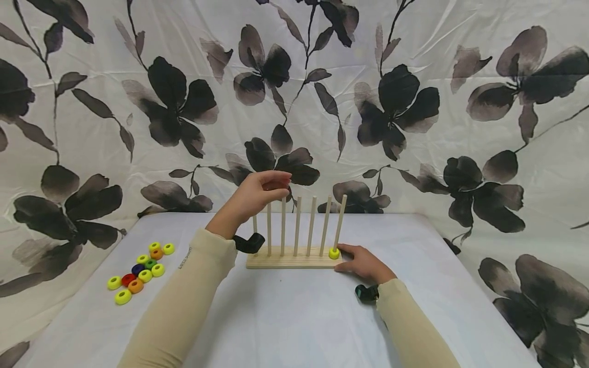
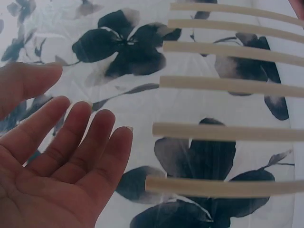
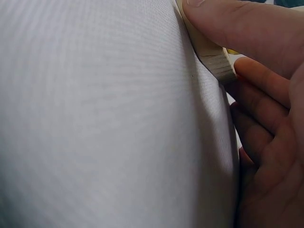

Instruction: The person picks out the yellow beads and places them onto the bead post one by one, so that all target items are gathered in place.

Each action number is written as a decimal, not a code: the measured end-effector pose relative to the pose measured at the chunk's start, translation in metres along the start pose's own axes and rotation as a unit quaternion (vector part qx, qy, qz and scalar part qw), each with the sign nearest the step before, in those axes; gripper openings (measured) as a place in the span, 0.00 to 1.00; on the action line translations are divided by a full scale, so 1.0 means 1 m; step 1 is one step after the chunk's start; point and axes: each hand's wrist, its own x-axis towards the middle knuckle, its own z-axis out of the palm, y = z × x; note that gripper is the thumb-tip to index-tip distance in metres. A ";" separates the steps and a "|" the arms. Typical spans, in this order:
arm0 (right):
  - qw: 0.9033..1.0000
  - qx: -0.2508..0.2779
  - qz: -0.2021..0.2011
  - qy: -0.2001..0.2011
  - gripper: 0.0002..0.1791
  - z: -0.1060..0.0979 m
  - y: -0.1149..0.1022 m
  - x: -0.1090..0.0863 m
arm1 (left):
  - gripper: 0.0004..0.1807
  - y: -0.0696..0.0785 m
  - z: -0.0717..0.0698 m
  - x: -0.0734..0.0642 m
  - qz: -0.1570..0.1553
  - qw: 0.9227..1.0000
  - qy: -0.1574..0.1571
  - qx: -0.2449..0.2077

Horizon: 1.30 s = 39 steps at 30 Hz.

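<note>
A wooden peg stand [image 1: 290, 261] with several upright pegs [image 1: 312, 225] stands on the table. One yellow ring [image 1: 334, 253] sits at the foot of its rightmost peg. My right hand [image 1: 363, 263] grips the right end of the base, thumb along the front and fingers behind; the right wrist view shows the base's end [image 3: 221, 66] between thumb and fingers. Raised near the peg tops at the stand's left side is my left hand [image 1: 255, 197]. In the left wrist view its fingers [image 2: 97, 142] are loosely bent, with nothing held, beside the peg tips [image 2: 164, 83].
Several loose rings lie in a cluster on the table's left, among them a red ring [image 1: 128, 280], a dark blue ring [image 1: 138, 269], a green ring [image 1: 150, 263], an orange ring [image 1: 135, 286] and a yellow ring [image 1: 122, 297]. A floral curtain [image 1: 322, 102] hangs behind the white-covered table [image 1: 294, 317].
</note>
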 end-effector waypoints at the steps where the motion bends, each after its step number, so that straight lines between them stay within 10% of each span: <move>1: 1.000 0.002 0.001 0.000 0.43 0.000 0.000 -0.001 | 0.23 -0.001 -0.002 -0.002 -0.001 1.000 0.001 0.002; 39: 1.000 -0.004 -0.005 -0.005 0.43 0.000 -0.002 -0.002 | 0.30 -0.054 -0.065 -0.061 -0.059 0.994 0.047 0.083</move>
